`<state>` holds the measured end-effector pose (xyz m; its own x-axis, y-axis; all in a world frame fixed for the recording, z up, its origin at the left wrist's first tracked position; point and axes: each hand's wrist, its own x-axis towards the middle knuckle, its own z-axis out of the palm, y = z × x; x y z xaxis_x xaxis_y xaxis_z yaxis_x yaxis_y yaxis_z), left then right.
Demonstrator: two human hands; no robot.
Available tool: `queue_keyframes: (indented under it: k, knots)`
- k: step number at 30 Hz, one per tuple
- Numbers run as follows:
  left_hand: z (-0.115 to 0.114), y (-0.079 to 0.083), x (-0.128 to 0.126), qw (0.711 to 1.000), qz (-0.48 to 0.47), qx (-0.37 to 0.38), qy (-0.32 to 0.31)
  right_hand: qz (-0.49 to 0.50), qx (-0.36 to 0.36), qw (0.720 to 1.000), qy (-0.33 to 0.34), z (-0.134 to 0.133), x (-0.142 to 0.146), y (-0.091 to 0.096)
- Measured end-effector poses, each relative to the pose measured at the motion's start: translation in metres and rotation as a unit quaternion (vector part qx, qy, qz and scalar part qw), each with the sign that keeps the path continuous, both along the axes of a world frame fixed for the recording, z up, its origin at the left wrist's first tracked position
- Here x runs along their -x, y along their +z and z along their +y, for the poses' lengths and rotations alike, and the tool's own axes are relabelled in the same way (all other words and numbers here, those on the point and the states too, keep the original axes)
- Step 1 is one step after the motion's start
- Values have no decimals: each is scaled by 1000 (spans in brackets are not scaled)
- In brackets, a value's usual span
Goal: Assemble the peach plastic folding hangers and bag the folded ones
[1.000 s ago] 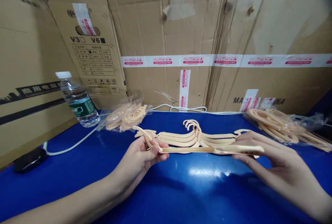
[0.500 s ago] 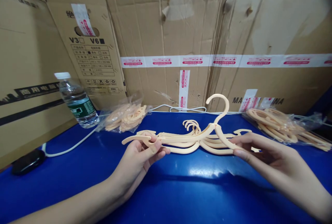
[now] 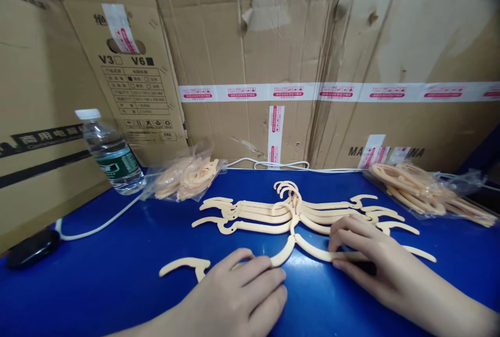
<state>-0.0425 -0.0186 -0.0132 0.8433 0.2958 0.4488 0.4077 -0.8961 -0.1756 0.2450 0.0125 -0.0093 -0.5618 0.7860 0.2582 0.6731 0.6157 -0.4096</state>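
A cream plastic clothes hanger (image 3: 314,249) lies low at the front of a row of hangers, its hook pointing away from me and overlapping them. My left hand (image 3: 244,292) is closed over its left arm, hiding part of it; the curved left end sticks out beyond the hand. Thumb and fingers of my right hand (image 3: 377,253) pinch the right arm, whose tip shows past the knuckles. Just behind, several matching hangers (image 3: 261,228) lie overlapped with their hooks bunched together; my right hand covers part of their right side.
On the blue table (image 3: 128,279), a clear bag of cream hanger parts (image 3: 185,178) lies at back left, another bag of parts (image 3: 422,186) at back right. A water bottle (image 3: 117,162), a black device (image 3: 33,248) and a white cable (image 3: 97,234) are left. Cardboard boxes (image 3: 242,134) wall the back.
The hanger held up in both hands has come down toward me onto the table, its hook now tilted away. Both hands have lowered with it, uncovering the row of hangers behind.
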Motion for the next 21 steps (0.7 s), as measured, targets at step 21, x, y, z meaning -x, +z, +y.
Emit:
queue_keyframes:
  k: [21]
  knots:
    - [49, 27, -2, 959, 90, 242, 114, -157, -105, 981, -54, 76, -4, -9]
